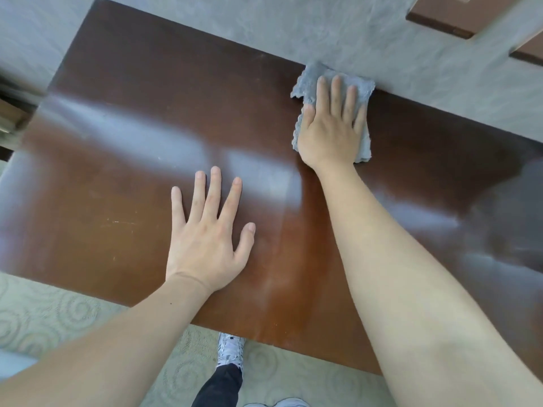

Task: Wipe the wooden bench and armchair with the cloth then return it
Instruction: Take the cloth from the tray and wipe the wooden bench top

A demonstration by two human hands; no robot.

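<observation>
Right hand (pixel 330 124) flat on grey cloth (pixel 308 77), fingers straight and slightly apart, pressing it at far edge of brown wooden tabletop (pixel 132 113) against grey wall (pixel 382 39). Left hand (pixel 208 233) flat on bare wood, fingers spread, holding nothing. Patterned carpet (pixel 44 312) and white sneaker (pixel 230 349) below near edge.

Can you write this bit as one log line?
step: wiping bench | right hand: flat on cloth, far edge | left hand: flat on wood
</observation>
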